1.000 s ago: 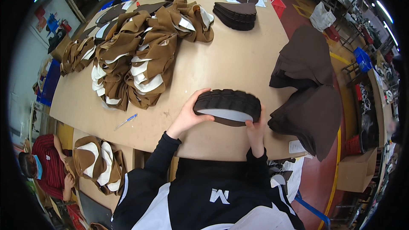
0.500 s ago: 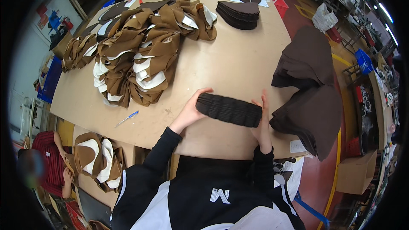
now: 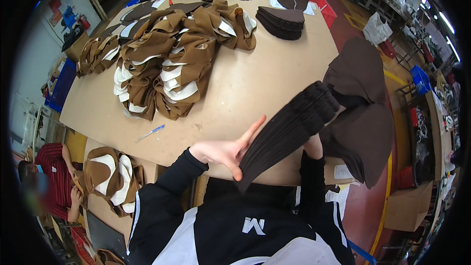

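One hand [image 3: 222,151], left, spread wide against dark stack [image 3: 290,126].

A thick stack of cut, dark brown sheet pieces [image 3: 289,130] is slanting between the 2 hands, its layered edges facing the viewer and showing as fine, nearly parallel lines. Its narrow end is tapering to a point just beside the left hand's [image 3: 223,152] thumb, while its flank is running up past that hand's spread index finger. The broader end is rising above and beyond the right hand [image 3: 314,146], where the edges are forming uneven, stepped bands. The stack's underside is covering most of the right hand, so the contact there is staying hidden.
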Demonstrator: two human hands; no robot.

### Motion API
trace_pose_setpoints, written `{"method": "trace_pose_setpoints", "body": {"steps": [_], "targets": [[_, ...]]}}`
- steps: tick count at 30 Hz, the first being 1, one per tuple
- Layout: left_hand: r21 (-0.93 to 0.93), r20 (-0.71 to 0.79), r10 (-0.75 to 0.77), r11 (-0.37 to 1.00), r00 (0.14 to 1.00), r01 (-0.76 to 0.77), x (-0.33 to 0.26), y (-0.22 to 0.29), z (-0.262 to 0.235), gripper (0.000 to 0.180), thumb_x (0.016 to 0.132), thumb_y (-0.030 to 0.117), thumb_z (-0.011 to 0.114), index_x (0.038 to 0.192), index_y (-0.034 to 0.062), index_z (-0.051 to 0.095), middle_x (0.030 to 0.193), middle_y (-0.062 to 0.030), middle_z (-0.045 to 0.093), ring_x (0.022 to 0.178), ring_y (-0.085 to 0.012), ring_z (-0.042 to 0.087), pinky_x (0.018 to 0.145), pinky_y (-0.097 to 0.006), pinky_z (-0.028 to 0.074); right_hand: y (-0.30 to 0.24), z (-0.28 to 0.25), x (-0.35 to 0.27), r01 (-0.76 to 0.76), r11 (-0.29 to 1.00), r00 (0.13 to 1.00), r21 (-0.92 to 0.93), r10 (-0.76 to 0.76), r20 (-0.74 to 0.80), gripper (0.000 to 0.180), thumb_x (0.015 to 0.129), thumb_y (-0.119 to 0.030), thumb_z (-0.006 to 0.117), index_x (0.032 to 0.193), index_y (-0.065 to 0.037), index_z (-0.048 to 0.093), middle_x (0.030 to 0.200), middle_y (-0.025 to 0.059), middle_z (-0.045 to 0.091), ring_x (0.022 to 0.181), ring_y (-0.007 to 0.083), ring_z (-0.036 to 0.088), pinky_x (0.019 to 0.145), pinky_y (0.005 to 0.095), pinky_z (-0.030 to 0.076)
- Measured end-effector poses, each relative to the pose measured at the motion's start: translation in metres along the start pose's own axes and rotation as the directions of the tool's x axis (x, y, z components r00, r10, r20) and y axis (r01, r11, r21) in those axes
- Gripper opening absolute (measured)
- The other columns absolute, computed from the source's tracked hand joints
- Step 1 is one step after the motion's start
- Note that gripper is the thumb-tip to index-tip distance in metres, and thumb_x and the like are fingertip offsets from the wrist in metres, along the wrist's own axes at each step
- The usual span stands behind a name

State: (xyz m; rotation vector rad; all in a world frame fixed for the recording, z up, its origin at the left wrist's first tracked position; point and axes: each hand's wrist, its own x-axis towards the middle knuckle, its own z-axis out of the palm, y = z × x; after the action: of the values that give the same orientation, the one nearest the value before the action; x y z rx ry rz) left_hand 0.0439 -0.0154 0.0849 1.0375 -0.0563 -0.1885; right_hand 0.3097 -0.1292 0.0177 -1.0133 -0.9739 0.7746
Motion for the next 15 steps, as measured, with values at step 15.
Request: {"method": "trace_pose_setpoints", "body": {"steps": [15], "targets": [[0.229, -0.173, 0.193, 0.962, 0.966, -0.151, 0.044, -0.02, -0.043, 0.099, 0.068, -0.008, 0.083, 0.147, 0.0116, 0.028, 0.144, -0.0073, 0.036, 0.121, -0.0217, 0.054, 0.082, -0.033, 0.058, -0.008, -0.005, 0.104, 0.074, 0.99, 0.991, -0.118, -0.06, 0.122, 0.064, 0.072, -0.024, 0.089, 0.121, 0.004, 0.058, 0.105, 0.0054, 0.068, 0.096, 0.0128, 0.062, 0.086, 0.0285, 0.05]]}}
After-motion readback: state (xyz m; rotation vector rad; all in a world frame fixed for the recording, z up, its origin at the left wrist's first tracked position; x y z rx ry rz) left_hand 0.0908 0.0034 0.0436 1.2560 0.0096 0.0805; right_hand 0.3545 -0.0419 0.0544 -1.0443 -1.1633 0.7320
